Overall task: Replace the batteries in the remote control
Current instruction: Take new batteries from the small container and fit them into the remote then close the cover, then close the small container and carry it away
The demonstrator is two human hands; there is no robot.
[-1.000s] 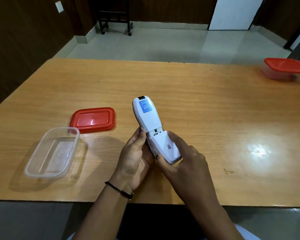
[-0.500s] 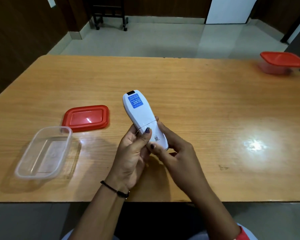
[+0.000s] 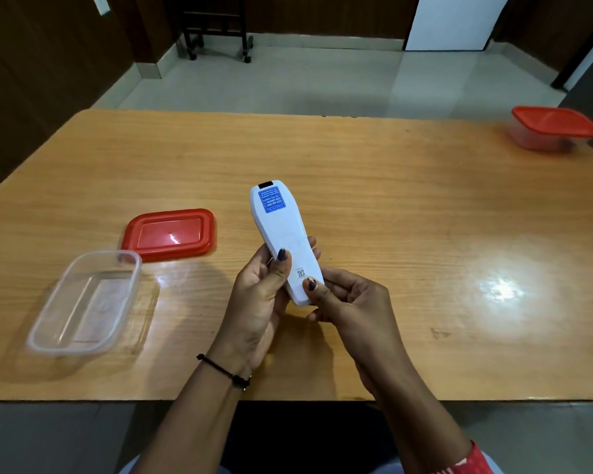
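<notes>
A white remote control [image 3: 281,230] is held back side up above the wooden table [image 3: 391,206], its blue sticker near the far end. The battery cover sits flush on the near half, with a small printed code on it. My left hand [image 3: 261,302] grips the remote from the left, thumb laid across its back. My right hand [image 3: 353,302] holds the near end, thumb pressing on the cover by the code. No batteries are visible.
An open clear plastic container [image 3: 83,302] stands at the near left, with its red lid [image 3: 170,234] lying flat just behind it. A second container with a red lid [image 3: 555,128] sits at the far right corner. A light glare marks the right side of the table.
The battery cover, which stood slid out towards me a second ago, now lies flush on the remote. Both thumbs have shifted onto its back.
</notes>
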